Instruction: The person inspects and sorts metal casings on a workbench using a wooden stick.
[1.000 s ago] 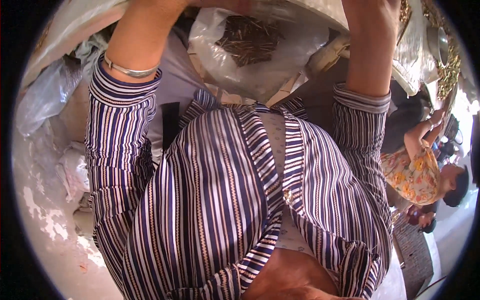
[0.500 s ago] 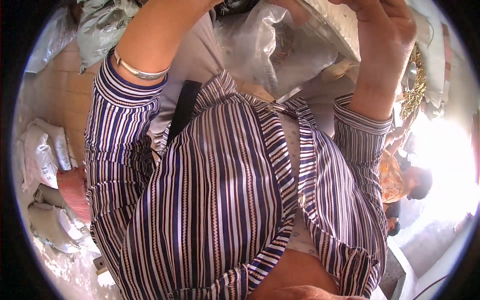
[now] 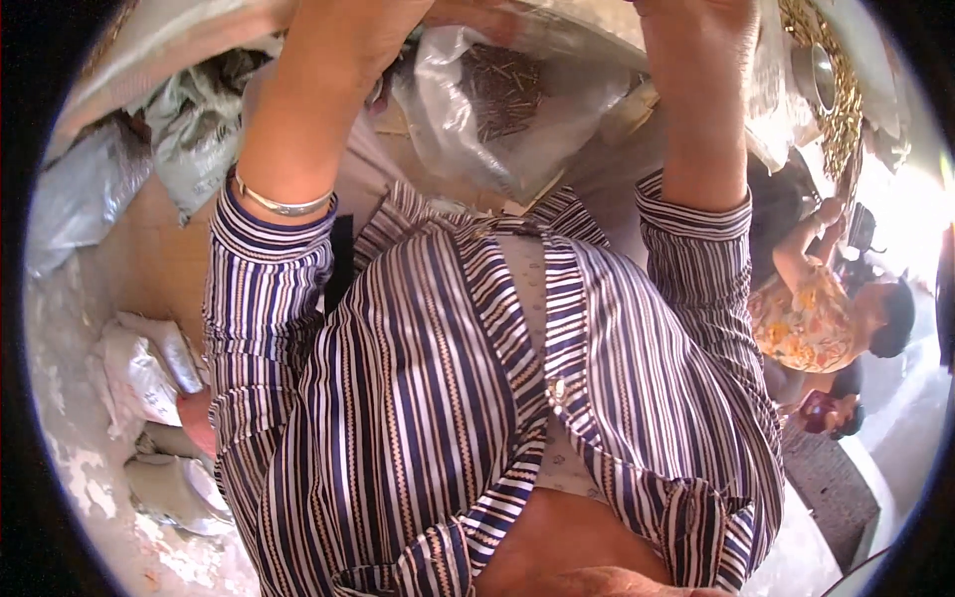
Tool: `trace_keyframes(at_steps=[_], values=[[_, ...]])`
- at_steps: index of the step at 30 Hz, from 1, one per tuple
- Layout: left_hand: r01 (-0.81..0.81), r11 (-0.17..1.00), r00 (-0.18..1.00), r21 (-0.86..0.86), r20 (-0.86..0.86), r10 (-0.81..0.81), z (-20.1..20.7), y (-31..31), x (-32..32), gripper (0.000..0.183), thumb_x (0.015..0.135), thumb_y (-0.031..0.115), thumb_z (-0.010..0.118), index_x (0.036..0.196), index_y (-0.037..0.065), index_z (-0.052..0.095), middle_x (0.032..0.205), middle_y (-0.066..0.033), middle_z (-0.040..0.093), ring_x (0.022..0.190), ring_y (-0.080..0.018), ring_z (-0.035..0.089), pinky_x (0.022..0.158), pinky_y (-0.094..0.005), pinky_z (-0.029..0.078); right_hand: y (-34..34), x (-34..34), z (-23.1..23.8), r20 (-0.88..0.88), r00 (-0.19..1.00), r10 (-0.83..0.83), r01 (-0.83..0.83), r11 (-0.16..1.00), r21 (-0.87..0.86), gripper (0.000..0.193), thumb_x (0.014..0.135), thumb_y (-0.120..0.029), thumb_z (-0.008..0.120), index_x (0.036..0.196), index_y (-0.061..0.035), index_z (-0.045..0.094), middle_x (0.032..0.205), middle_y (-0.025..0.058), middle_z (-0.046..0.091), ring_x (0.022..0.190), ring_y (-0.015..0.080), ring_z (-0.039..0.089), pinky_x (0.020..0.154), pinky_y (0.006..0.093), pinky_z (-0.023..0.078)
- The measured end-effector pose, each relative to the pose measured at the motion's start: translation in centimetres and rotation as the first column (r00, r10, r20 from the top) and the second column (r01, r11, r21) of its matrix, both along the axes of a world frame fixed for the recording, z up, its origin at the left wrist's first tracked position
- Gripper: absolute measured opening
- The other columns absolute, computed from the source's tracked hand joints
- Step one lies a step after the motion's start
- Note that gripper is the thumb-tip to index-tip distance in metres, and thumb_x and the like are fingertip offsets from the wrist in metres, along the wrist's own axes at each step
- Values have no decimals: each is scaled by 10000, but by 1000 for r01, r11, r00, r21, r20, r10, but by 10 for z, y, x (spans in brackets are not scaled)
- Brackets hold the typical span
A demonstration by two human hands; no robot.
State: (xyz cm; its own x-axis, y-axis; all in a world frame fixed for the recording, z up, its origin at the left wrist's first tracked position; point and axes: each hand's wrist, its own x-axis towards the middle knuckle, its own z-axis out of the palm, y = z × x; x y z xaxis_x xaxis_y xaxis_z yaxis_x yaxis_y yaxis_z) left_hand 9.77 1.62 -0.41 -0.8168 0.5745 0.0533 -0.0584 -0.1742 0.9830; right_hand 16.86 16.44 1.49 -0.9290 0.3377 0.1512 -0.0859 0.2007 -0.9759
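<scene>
Clear plastic bag (image 3: 446, 104) with thin brown pieces (image 3: 504, 88) lies at upper middle of frame, between forearms (image 3: 308, 119). Left hand (image 3: 383, 18) and right hand (image 3: 699, 18) are cut by top edge; grip of both I cannot tell.

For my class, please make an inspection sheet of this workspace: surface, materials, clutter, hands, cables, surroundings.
Surface: what looks like a pale worktop edge runs along the top, curved by the lens.
Materials: clear plastic bag with thin brown pieces inside, seen between the forearms.
Clutter: grey plastic bag and white sack at left; round dish beside golden pieces at right.
Hands: left hand and right hand cut off by the upper edge; fingers and anything held out of view.
Cables: nothing seen clearly.
Surroundings: a person in a floral top at right, beside bright light.
</scene>
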Motion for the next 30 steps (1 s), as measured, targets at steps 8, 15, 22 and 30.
trace_keyframes(at_steps=[8,15,22,30], values=[[128,991,987,-50,102,-122,-4,39,-12,197,884,234,624,903,38,642,689,-9,578,555,-82,506,545,-231,441,39,13,-15,-38,997,-62,51,967,-250,164,867,-83,615,990,24,624,820,100,672,693,155,659,646,274,546],[87,995,993,55,80,-91,4,70,-22,182,900,219,614,882,40,647,670,7,556,540,-54,489,513,-197,443,64,3,-6,-186,976,-117,51,944,-326,166,872,-86,629,961,55,629,804,102,665,715,164,673,651,250,553],[111,994,967,-7,231,-107,0,60,-14,170,908,198,601,914,31,635,656,8,533,538,-53,466,514,-200,438,54,2,-18,-62,996,-68,40,929,-369,138,863,-83,640,932,37,639,749,68,664,680,114,657,637,226,540],[49,990,989,-133,148,-29,5,45,-1,189,915,207,596,923,20,627,628,12,504,514,-54,425,483,-205,386,49,8,-18,-10,1000,23,-25,899,-438,123,857,-62,640,930,37,636,755,71,666,702,118,665,644,228,547]])
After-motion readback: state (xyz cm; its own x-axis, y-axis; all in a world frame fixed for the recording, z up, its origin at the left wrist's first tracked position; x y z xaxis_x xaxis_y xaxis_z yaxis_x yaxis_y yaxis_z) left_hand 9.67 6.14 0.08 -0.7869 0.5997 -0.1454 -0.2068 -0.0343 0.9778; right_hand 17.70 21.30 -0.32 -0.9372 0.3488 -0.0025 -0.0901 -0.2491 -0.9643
